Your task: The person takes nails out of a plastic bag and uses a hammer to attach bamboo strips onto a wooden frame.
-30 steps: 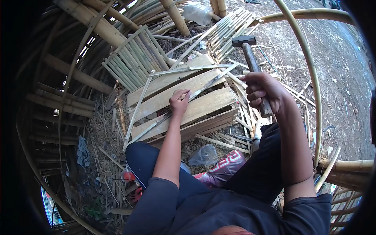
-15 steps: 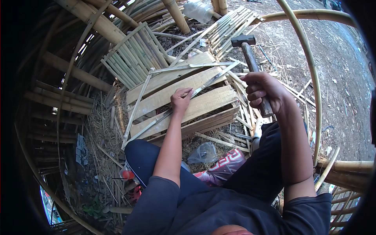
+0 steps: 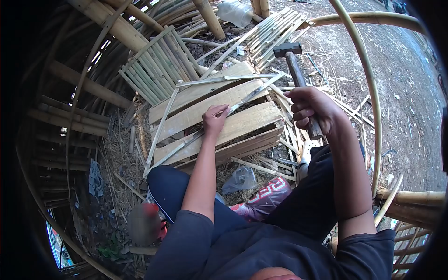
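Note:
My right hand (image 3: 311,111) is wrapped round the wooden handle of a hammer (image 3: 294,67), whose dark head is up and away from the wood. My left hand (image 3: 216,119) is closed in a pinch at a thin bamboo strip (image 3: 252,94), over the slatted wooden crate (image 3: 200,113). Whatever small thing the fingertips may hold is too small to name. The strip lies slantwise across the crate and forms a triangle with two other strips (image 3: 161,128) joined at their ends.
A bamboo slat panel (image 3: 161,65) leans behind the crate, and another (image 3: 275,37) lies at the back. A clear plastic bag (image 3: 239,180) and a printed packet (image 3: 268,198) lie by my legs. A curved bamboo pole (image 3: 371,93) stands at right.
A blurred greyish shape has appeared at the lower left, beside the red item. Both hands keep nearly the same pose; the crate and strips have shifted very slightly left in view.

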The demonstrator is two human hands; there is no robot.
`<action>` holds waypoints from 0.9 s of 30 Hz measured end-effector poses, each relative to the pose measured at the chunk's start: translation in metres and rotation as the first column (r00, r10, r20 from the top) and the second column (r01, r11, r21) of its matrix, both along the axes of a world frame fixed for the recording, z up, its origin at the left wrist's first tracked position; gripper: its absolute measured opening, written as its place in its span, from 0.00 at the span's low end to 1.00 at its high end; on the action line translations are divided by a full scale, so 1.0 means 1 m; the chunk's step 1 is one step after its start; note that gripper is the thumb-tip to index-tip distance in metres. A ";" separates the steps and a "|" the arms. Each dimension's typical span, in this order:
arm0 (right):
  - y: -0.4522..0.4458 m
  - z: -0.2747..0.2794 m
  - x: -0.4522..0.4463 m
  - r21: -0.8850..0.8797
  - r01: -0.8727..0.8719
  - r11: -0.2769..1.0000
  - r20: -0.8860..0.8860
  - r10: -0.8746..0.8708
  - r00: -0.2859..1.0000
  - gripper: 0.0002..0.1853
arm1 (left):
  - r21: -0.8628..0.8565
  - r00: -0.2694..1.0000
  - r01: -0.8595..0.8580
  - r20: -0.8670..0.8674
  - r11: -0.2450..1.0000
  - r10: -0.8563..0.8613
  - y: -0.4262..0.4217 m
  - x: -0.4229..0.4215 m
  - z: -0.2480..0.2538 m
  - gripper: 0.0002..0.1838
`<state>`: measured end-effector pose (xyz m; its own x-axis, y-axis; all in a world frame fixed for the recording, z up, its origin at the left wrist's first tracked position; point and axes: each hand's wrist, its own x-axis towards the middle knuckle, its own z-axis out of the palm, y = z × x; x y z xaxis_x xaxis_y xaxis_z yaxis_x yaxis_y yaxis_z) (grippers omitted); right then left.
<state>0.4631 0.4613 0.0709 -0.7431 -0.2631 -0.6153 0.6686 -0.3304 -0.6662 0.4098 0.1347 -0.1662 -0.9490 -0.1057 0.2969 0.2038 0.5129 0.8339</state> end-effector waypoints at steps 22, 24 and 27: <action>-0.058 -0.077 0.007 0.743 -0.082 0.664 -0.378 0.517 0.768 0.19 | -0.231 0.953 -0.021 -0.299 0.973 -0.051 0.002 0.000 -0.006 0.06; -0.073 -0.095 0.011 0.747 -0.075 0.660 -0.367 0.504 0.782 0.18 | -0.227 0.950 -0.001 -0.303 0.974 -0.070 0.000 -0.001 -0.007 0.05; -0.083 -0.119 0.011 0.798 -0.061 0.599 -0.344 0.536 0.771 0.22 | -0.198 0.956 0.026 -0.282 0.980 -0.082 -0.001 0.000 -0.007 0.05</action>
